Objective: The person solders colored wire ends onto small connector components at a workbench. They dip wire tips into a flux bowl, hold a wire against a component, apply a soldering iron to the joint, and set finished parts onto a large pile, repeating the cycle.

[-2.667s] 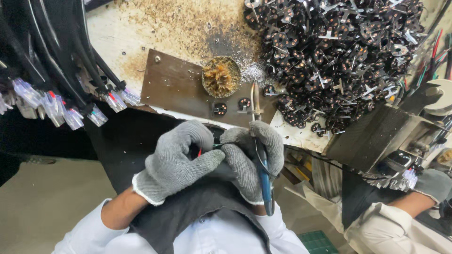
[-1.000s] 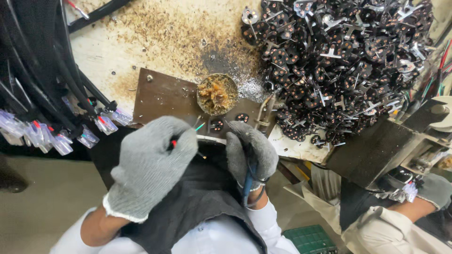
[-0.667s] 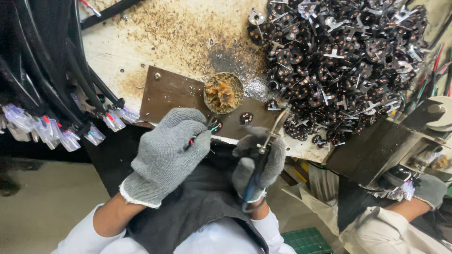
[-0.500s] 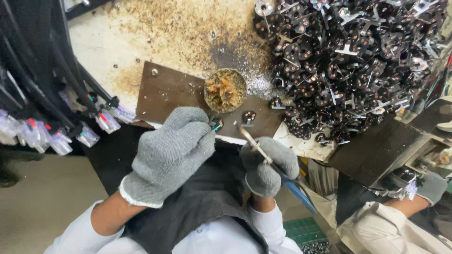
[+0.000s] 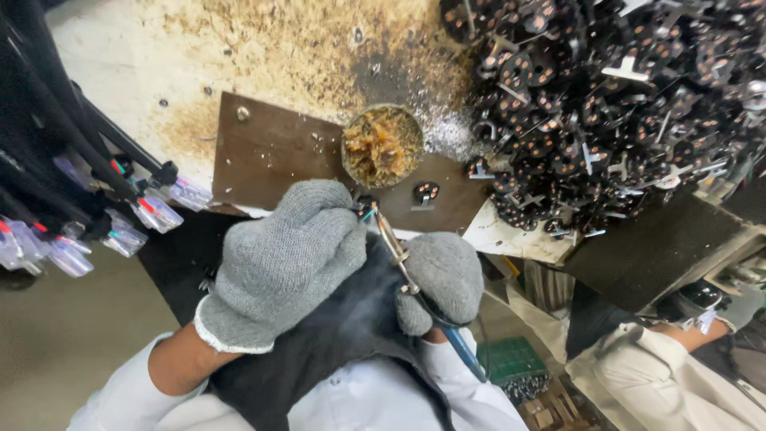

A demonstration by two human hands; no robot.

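Two grey knit gloves in play here. The left hand [image 5: 283,263] is curled shut around something small at its fingertips, right at the bench edge – can't tell what it is. The right hand [image 5: 440,279] is fisted around one soldering iron [image 5: 396,251], with its tip angled up to meet the left fingertips just below the one round tin of brownish flux [image 5: 382,146]. One brown plate [image 5: 271,152] sits under the tin. Two small black parts [image 5: 425,192] lie loose beside it – the heap of black parts [image 5: 606,104] is too big to count. A co-worker's gloved hand [image 5: 738,307] shows far right.
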